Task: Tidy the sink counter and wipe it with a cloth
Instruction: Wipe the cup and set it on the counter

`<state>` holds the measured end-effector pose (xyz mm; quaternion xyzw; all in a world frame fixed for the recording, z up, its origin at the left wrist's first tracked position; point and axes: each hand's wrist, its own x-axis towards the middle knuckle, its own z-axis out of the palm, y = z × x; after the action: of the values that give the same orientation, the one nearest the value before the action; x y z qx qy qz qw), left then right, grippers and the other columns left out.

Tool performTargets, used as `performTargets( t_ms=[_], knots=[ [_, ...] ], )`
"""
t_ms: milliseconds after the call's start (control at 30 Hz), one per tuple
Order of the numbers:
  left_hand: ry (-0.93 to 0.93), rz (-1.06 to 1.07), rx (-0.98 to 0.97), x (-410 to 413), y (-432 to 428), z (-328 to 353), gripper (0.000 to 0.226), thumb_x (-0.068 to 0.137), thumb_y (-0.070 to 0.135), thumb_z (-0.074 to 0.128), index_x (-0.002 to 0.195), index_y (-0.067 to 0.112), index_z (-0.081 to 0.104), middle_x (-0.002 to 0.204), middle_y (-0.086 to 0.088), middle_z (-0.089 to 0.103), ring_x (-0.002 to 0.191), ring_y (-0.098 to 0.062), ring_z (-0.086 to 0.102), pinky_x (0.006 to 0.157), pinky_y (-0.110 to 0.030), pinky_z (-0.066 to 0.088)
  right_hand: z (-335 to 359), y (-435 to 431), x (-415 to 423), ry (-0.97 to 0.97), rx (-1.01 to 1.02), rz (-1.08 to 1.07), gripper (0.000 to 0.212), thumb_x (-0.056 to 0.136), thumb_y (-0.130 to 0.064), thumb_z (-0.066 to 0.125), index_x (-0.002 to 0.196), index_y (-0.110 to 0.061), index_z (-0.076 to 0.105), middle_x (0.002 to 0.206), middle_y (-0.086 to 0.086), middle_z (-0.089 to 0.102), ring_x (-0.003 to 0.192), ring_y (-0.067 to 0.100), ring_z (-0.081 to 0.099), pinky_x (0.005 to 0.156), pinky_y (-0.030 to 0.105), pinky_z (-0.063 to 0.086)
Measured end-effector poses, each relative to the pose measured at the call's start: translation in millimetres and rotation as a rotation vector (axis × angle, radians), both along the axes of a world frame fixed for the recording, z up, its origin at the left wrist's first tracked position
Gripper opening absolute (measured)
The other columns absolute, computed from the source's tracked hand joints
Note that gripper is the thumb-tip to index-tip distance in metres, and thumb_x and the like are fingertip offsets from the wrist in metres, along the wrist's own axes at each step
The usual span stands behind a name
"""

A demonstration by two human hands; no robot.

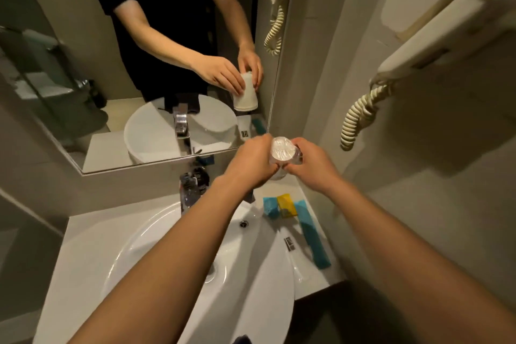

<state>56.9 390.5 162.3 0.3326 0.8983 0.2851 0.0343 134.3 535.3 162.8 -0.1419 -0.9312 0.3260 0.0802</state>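
Grip: left hand and right hand both wrapped round the upside-down wrapped white paper cup.
Tip: set it down gently by the back of the pale surface.

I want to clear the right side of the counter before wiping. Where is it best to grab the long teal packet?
Probably at the near end of the long teal packet, coming from above with a pinch across its narrow width. It lies flat on the counter beside the basin; its far end sits against the yellow packet.
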Motion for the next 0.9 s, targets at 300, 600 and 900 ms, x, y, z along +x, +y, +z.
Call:
performTargets(
  t_ms=[300,600,900],
  knots=[
    [-0.148,0.036,-0.006,-33,62,-83,0.034,0.086,0.026,0.075,0.113,0.013,0.059,0.115,-0.012,0.068,0.105,-0.032,0.064,0.086,-0.043,0.053,-81,54,-40,-0.143,-0.076,-0.051,0.048,0.082,-0.012,0.078,0.126,-0.021,0.060,0.120,0.001,0.068,0.110,0.023,0.063,0.094,0.037,0.051],
    [-0.291,0.098,-0.044,-72,101,-155,0.038,0.088,0.022,0.075,0.120,0.013,0.058,0.123,-0.012,0.065,0.113,-0.032,0.063,0.093,-0.040,0.052,-143,76,-81,-0.224,-0.101,-0.109,0.044,0.088,-0.016,0.075,0.130,-0.018,0.059,0.125,0.005,0.066,0.112,0.025,0.063,0.096,0.037,0.052],
    [-0.340,0.104,-0.026,-87,120,-196,0.033,0.089,0.022,0.074,0.116,0.015,0.056,0.120,-0.011,0.064,0.109,-0.030,0.063,0.089,-0.038,0.051,-176,88,-99,-0.297,-0.118,-0.166,0.037,0.093,-0.012,0.070,0.128,-0.015,0.060,0.126,0.009,0.066,0.113,0.027,0.064,0.097,0.039,0.053]
  ],
)
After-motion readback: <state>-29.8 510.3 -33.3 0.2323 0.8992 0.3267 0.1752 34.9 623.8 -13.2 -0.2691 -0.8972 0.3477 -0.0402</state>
